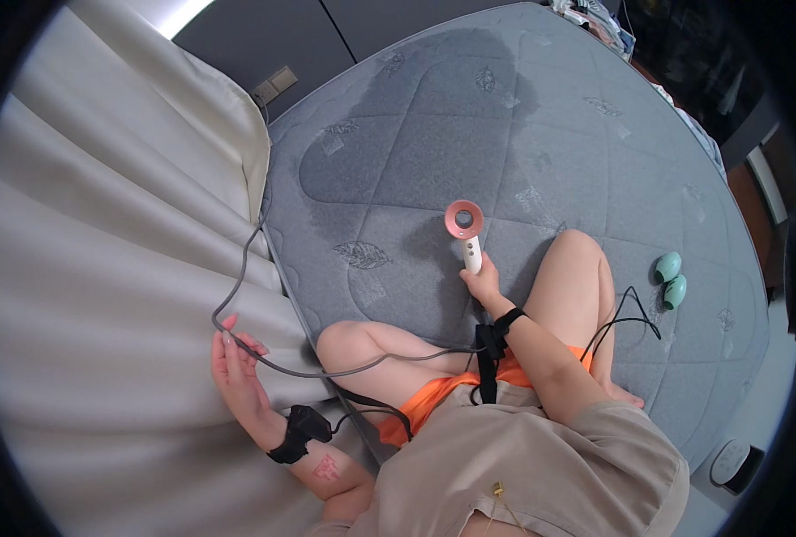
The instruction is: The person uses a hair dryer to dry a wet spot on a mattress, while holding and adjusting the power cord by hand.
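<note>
My right hand (484, 278) is closed round the white handle of a hair dryer (464, 220) with a pink ring-shaped head, held above the mattress (431, 161). A large darker patch spreads over the mattress's grey quilted cover. At the left, beside the curtain, my left hand (237, 359) holds the dark grey power cord (241, 268) between thumb and fingers. From there the cord runs up along the mattress edge towards the wall socket (266, 92), and also across my leg to my right wrist. Both wrists wear black straps with small devices.
A pale curtain (116, 282) hangs along the left side. Two green egg-shaped objects (675, 291) lie on the mattress at the right, near a thin black cable (630, 320). Clothes (599, 23) are piled at the far right corner. A white device (732, 462) stands at the lower right.
</note>
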